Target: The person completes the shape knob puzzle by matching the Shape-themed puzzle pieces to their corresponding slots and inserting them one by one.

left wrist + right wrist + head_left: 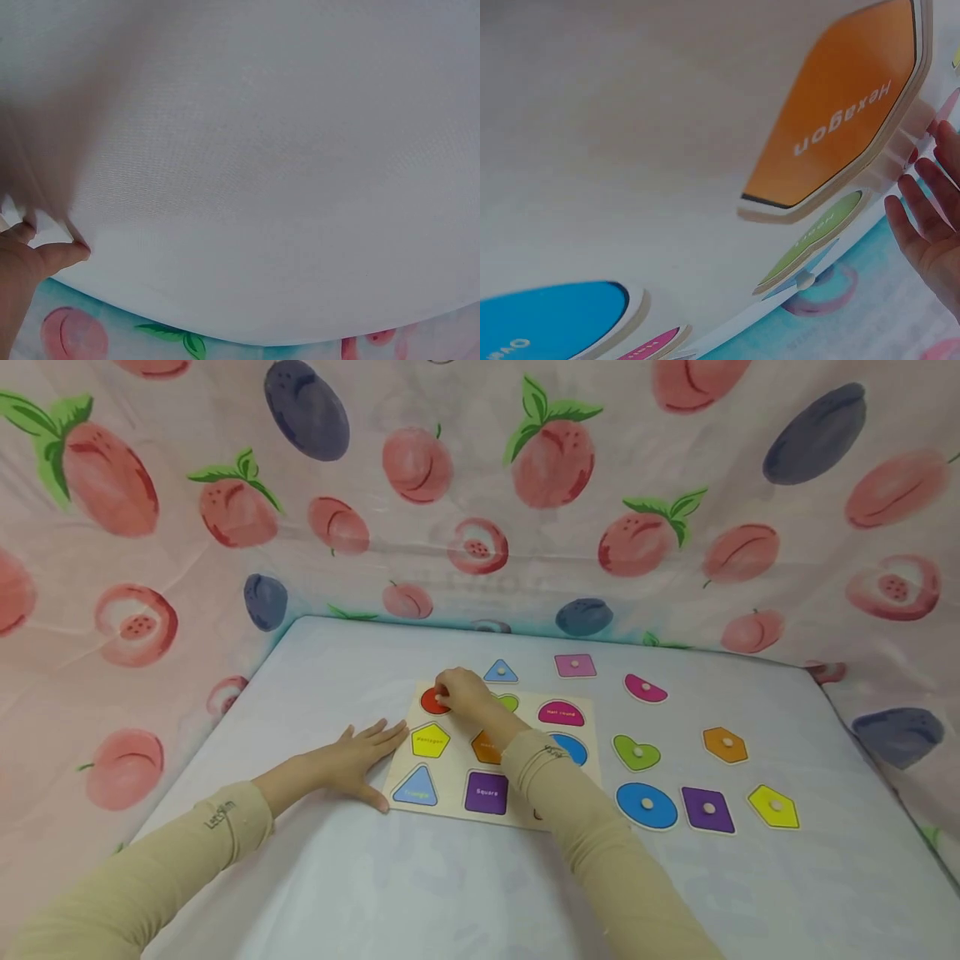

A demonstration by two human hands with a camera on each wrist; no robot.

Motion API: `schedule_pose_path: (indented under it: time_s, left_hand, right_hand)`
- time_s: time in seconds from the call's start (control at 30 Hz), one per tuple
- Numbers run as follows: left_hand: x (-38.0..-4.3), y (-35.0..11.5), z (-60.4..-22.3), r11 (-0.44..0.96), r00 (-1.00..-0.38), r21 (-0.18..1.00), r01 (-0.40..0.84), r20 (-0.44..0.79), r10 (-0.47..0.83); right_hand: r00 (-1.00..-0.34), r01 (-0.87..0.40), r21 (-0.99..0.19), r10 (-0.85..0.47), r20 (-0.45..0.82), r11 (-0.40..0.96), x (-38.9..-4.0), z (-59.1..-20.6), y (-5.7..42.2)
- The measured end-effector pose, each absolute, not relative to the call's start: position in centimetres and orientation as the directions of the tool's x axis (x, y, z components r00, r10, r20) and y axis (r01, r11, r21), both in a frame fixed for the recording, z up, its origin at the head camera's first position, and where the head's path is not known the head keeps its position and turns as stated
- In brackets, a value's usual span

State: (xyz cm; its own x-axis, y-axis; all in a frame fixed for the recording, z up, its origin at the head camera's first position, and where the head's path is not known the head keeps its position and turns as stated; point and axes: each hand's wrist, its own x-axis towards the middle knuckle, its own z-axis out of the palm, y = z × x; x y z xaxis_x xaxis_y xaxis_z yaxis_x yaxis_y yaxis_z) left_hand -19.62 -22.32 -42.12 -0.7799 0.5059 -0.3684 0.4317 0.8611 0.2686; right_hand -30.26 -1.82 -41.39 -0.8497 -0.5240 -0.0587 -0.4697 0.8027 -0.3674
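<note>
A wooden shape board (pixel 452 777) with printed slots lies on the white table. At its top left corner, my right hand (pixel 463 692) pinches a red circle piece (pixel 431 701) by its top, over the corner slot; the fingers hide the knob. Spread out, my left hand (pixel 352 764) rests with its fingertips and thumb at the board's left edge. In the left wrist view only part of the left hand (pixel 34 259) shows. The right wrist view shows the right hand's (pixel 934 225) fingers beyond the hexagon slot (pixel 840 105) and heart slot (pixel 817 236).
Loose knobbed pieces lie around the board: a blue triangle (pixel 501 672) and pink piece (pixel 575 666) behind, a magenta half round (pixel 646 689), green heart (pixel 637 753), orange hexagon (pixel 725 746), blue oval (pixel 647 806), purple square (pixel 708 811) and yellow pentagon (pixel 775 807) to the right.
</note>
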Motion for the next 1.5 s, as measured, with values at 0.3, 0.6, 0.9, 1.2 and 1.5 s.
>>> schedule_pose_path:
  time_s: [0.3,0.6,0.9,1.2,1.5]
  left_hand:
    - [-19.5,-22.7,-42.1,0.862,-0.784,0.269,0.429,-0.364,0.503]
    - [-19.3,-22.8,-42.3,0.864,-0.785,0.276,0.422,-0.366,0.5]
    - [-19.6,-22.6,-41.9,0.863,-0.791,0.266,0.43,-0.35,0.502]
    - [-19.5,-22.4,-42.0,0.858,-0.788,0.29,0.423,-0.351,0.507]
    - [-19.3,-22.2,-41.9,0.858,-0.788,0.29,0.423,-0.35,0.506]
  right_hand:
    - [-0.829,-0.498,-0.406,-0.558,-0.034,0.766,-30.2,-40.7,-1.0]
    - [-0.825,-0.456,-0.552,-0.565,-0.032,0.698,-30.6,-40.7,0.5]
    - [-0.808,-0.471,-0.576,-0.589,-0.022,0.668,-30.2,-39.6,3.1]
    - [-0.789,-0.521,-0.58,-0.613,0.047,0.627,-28.8,-39.0,5.5]
    - [-0.793,-0.544,-0.603,-0.592,0.143,0.584,-27.2,-39.0,9.8]
